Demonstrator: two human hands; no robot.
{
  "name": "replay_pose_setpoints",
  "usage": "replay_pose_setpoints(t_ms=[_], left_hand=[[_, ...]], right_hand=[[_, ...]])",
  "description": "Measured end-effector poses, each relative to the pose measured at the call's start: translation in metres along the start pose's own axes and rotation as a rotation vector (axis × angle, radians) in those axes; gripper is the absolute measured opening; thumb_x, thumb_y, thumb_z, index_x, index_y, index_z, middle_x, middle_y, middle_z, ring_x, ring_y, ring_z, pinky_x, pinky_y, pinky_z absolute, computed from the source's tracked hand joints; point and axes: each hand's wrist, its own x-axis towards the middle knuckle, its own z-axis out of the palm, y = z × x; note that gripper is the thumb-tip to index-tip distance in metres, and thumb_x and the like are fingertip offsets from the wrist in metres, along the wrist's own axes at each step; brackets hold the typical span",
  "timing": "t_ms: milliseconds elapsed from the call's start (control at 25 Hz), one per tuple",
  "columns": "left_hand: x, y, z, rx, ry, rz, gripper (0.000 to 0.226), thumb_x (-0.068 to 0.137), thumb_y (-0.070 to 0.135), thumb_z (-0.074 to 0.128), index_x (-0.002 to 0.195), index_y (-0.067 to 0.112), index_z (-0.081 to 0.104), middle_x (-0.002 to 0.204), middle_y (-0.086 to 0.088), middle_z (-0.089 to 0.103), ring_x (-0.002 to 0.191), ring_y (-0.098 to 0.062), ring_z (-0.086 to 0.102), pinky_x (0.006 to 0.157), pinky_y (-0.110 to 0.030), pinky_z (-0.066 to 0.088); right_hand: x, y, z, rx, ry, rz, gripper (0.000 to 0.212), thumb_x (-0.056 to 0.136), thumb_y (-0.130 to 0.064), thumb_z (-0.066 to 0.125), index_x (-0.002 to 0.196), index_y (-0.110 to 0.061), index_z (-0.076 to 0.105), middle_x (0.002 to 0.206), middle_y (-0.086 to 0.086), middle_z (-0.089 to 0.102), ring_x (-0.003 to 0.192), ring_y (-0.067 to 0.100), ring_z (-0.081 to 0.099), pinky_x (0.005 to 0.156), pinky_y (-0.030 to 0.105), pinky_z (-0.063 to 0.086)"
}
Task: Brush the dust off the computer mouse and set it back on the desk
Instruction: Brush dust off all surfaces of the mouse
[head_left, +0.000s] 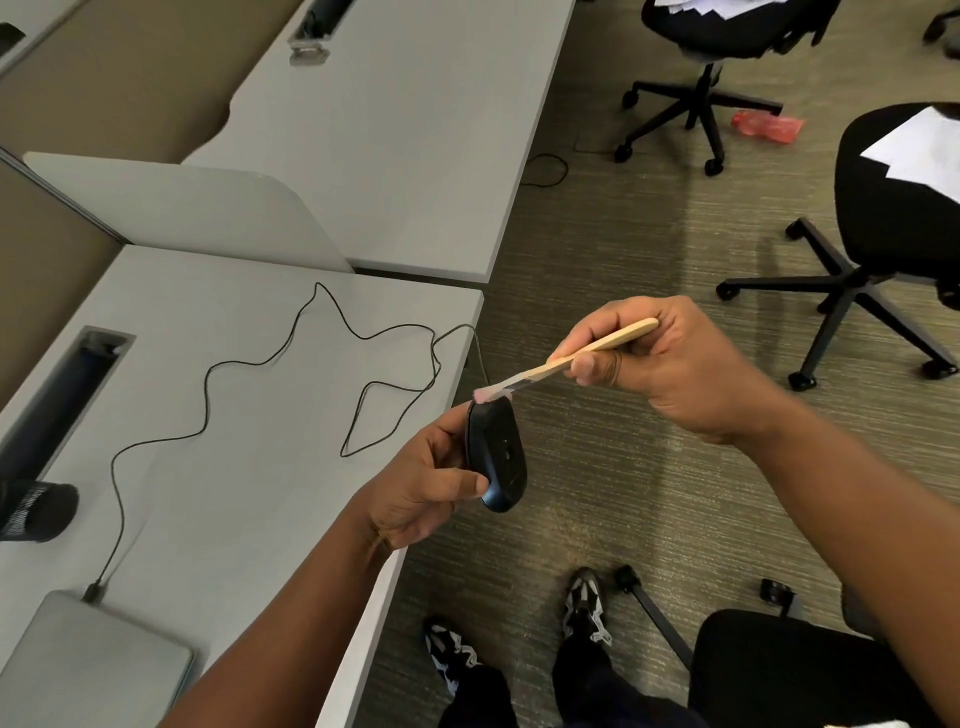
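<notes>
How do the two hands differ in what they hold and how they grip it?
The left hand wraps the black mouse from the side, underside facing the camera; the right hand pinches a thin wooden-handled brush. The left sits lower, by the desk edge; the right higher, over carpet. Both grip firmly.

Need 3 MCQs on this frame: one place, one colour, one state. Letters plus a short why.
1. Where is the mouse?
A. flat on the desk
B. held in the left hand past the desk edge
C. on a chair seat

2. What colour is the brush handle?
A. pale wood
B. red
C. black

3. What does the right hand do?
A. hangs idle
B. rests on the laptop
C. grips the brush, bristles at the mouse's top end

Key: 1 B, its fingers wrap the mouse over the carpet; 2 A, a light wooden stick shows; 3 C, thumb and fingers close round the handle.
</notes>
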Motion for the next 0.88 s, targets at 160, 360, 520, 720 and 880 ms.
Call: replay_pose_setpoints(t_ms=[160,360,520,720,880], left_hand=[[-0.001,0.003,0.001,0.054,-0.027,-0.010,0.067,0.074,-0.004,0.069,0.135,0.025,0.067,0.125,-0.012,0.063,0.118,-0.028,0.062,0.092,-0.036,0.060],[-0.003,0.005,0.005,0.069,-0.022,-0.007,0.063,0.075,-0.002,0.068,0.131,0.028,0.070,0.122,-0.004,0.068,0.115,-0.021,0.066,0.091,-0.033,0.059],[-0.003,0.006,0.001,0.074,-0.016,-0.026,0.065,0.076,-0.002,0.068,0.132,0.029,0.068,0.125,-0.007,0.065,0.119,-0.026,0.063,0.091,-0.037,0.059],[-0.003,0.009,0.002,0.081,-0.025,-0.032,0.065,0.075,0.000,0.068,0.132,0.031,0.069,0.123,-0.002,0.067,0.116,-0.021,0.065,0.090,-0.035,0.059],[-0.002,0.008,0.001,0.099,-0.027,-0.036,0.066,0.075,-0.001,0.069,0.132,0.033,0.069,0.125,-0.002,0.067,0.120,-0.024,0.064,0.091,-0.036,0.059]], right_hand=[[0.002,0.001,0.002,-0.113,-0.055,-0.006,0.018,0.083,-0.022,0.077,0.096,-0.010,0.079,0.096,0.023,0.074,0.095,0.047,0.065,0.085,0.053,0.056],[0.002,0.001,-0.009,-0.170,-0.022,0.018,0.014,0.084,-0.019,0.077,0.095,-0.011,0.080,0.093,0.022,0.074,0.093,0.045,0.065,0.085,0.053,0.057],[0.003,-0.007,0.000,-0.094,-0.103,-0.038,0.016,0.084,-0.018,0.076,0.097,-0.009,0.079,0.095,0.023,0.074,0.093,0.050,0.064,0.082,0.060,0.054],[0.005,-0.002,-0.009,-0.159,-0.051,0.003,0.015,0.082,-0.024,0.077,0.094,-0.015,0.080,0.093,0.023,0.073,0.093,0.048,0.063,0.085,0.061,0.053],[0.004,-0.003,-0.014,-0.160,-0.047,-0.003,0.017,0.082,-0.024,0.077,0.095,-0.013,0.080,0.094,0.023,0.073,0.093,0.047,0.065,0.085,0.062,0.053]])
